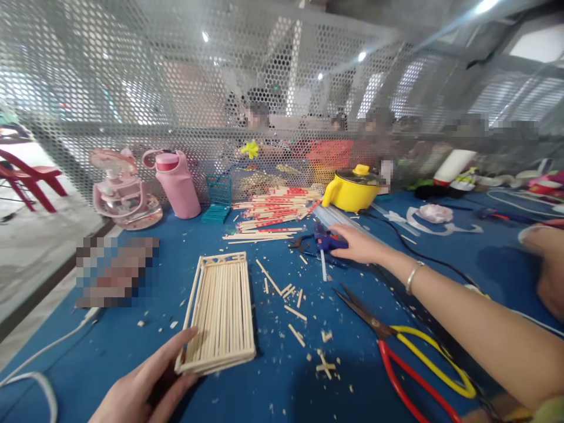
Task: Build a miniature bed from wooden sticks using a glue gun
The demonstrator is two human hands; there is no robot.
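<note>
My left hand point(152, 376) pinches the lower left corner of a small tray-like frame point(222, 314) made of pale wooden sticks, which rests on the blue table. Farther forward and to the right, my right hand point(355, 244) is closed around a blue hot glue gun point(324, 238), with a clear glue stick point(324, 265) jutting from it toward me. Pliers point(299, 242) lie just left of the gun, partly hidden. Nearer to me are large scissors point(374, 323) with one red and one yellow handle, blades apart. Cut stick pieces point(296, 311) are scattered between frame and scissors.
Behind lies a pile of wrapped chopsticks point(277, 205), beside a yellow pot point(352, 191). A pink bottle point(177, 185), a clear jug point(126, 194) and a teal stand point(217, 200) line the mesh partition point(185, 88). Another person's hand point(546, 247) is at far right.
</note>
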